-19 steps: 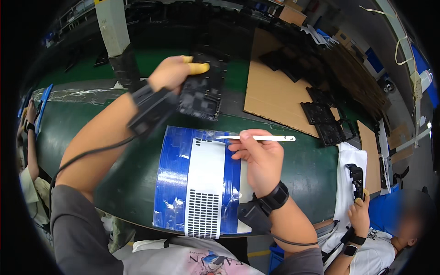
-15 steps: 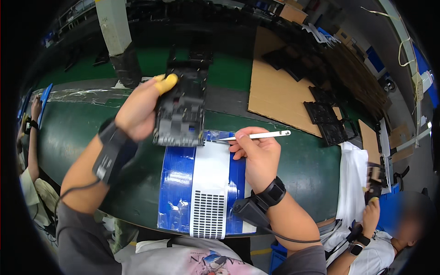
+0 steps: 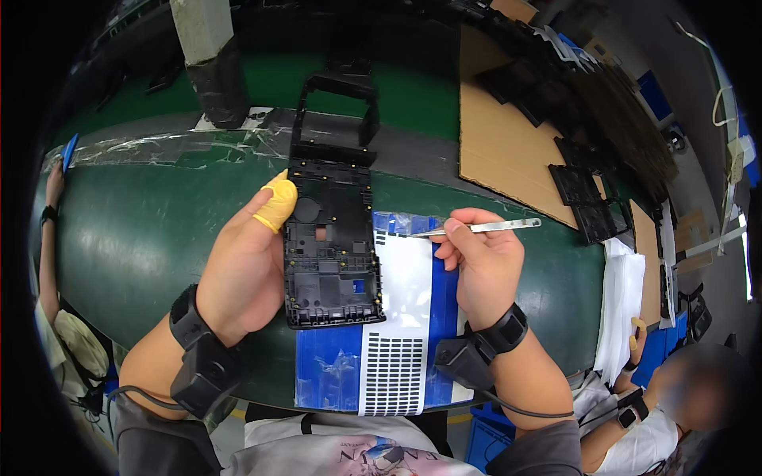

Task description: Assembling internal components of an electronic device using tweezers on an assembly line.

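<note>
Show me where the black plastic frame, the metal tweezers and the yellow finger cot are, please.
black plastic frame [image 3: 333, 262], head view, on the middle of its ribbed face.
metal tweezers [image 3: 496, 226], head view, on the bare shaft beyond the fingers.
yellow finger cot [image 3: 279, 204], head view, on its rounded tip part.

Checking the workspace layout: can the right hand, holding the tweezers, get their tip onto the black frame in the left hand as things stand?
Probably yes. The right hand holds the tweezers pointing toward the black frame in the left hand, with nothing between them.
</note>
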The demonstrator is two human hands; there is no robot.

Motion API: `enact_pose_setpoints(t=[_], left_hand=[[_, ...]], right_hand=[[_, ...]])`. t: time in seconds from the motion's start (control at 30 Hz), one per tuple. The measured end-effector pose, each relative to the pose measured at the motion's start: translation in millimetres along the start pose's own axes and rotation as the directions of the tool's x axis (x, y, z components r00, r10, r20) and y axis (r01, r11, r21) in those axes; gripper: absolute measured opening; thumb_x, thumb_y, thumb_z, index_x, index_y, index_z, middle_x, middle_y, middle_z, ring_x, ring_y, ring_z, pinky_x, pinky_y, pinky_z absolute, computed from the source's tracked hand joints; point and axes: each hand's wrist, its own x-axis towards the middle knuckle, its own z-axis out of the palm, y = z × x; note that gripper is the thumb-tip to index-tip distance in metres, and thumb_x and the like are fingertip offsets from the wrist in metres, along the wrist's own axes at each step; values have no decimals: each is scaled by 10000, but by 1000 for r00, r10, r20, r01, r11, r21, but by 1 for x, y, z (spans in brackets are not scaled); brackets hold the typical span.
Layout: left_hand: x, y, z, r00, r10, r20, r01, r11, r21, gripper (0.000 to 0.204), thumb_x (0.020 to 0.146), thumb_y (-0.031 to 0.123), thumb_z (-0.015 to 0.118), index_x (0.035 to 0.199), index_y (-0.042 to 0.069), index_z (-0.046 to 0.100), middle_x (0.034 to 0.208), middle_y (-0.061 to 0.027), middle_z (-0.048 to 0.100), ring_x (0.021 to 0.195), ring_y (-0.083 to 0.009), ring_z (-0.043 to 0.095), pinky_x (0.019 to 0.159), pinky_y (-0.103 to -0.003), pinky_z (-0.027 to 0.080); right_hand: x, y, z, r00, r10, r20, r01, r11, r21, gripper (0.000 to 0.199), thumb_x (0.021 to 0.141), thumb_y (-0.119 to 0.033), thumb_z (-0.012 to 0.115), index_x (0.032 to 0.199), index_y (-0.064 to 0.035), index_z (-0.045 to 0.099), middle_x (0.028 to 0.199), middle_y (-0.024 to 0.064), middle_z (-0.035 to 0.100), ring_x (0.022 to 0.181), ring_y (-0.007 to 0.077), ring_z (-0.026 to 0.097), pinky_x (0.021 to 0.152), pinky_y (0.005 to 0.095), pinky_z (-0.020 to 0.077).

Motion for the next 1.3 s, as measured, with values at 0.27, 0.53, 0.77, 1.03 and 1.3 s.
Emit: enact_pose_setpoints(t=[0.27,0.53,0.77,1.03,1.3], left_hand=[[-4,-17,9,988,72,138,-51,987,-151,435,887,288,375,1263,97,270,1132,-56,449,961,-147,472,845,-323,408],[-13,-22,19,983,56,173,-12,969,-248,412,906,189,339,1282,67,224,1161,-66,428,1017,-139,464,845,-274,405],[-13,-23,20,985,47,164,-1,963,-268,424,905,198,343,1288,71,213,1170,-72,422,1019,-143,465,848,-282,406],[-13,-23,19,987,49,154,-5,961,-277,415,906,173,331,1290,71,212,1166,-72,426,1017,-144,468,847,-281,407],[-14,-18,21,990,-5,141,37,974,-222,594,817,64,472,1318,113,159,1177,-65,416,985,-153,468,817,-304,424]], right_hand=[[-38,-27,12,992,38,118,-57,985,164,132,768,-17,545,890,17,508,713,121,581,532,100,498,448,189,374],[-63,-28,23,985,14,174,-30,995,90,145,767,-36,543,899,-7,490,761,192,594,521,109,477,488,201,382],[-64,-23,21,983,-42,181,24,994,103,161,757,10,550,912,14,507,756,157,594,538,94,484,489,190,386],[-63,-22,22,982,-45,185,18,990,143,173,751,34,567,918,23,525,764,123,598,561,82,501,497,180,401],[-62,-20,19,980,-47,195,31,996,83,159,757,21,570,911,21,528,761,108,595,573,81,516,497,176,403]])
